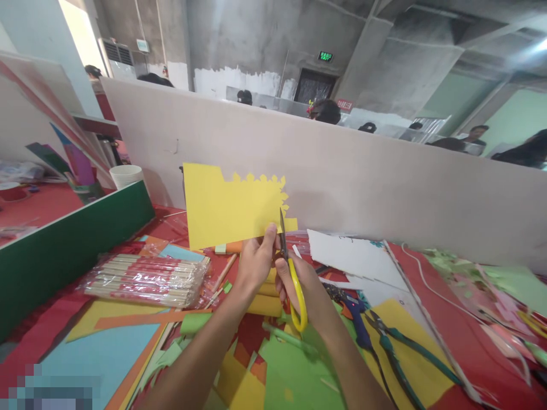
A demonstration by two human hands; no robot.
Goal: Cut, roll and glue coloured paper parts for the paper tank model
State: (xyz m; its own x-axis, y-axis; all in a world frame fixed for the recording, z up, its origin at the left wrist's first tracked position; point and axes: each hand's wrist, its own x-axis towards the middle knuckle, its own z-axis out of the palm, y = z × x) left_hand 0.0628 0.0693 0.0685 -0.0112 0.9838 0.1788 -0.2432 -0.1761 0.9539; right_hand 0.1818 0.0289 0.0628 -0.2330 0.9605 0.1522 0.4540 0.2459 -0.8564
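Observation:
A sheet of yellow paper [231, 210] is held up in front of me, its upper and right edges cut into a row of small pointed shapes. My left hand [256, 256] pinches its lower right edge, thumb on the near face. In my right hand [299, 279] are scissors [298, 296] with yellow handles, fingers through the loops. The dark blades point upward at the paper's right edge, close by my left thumb. Whether the blades are parted is hard to make out. Below the hands lie rolls of orange-yellow paper [262, 304] and green paper [294, 370].
Wrapped bundled sticks [145, 279] lie at left beside a green divider [77, 250]. On the right are a blue glue gun [356, 319], green-handled pliers [397, 353] and a white board [354, 256]. A pale partition [363, 171] stands behind; people's heads show beyond it.

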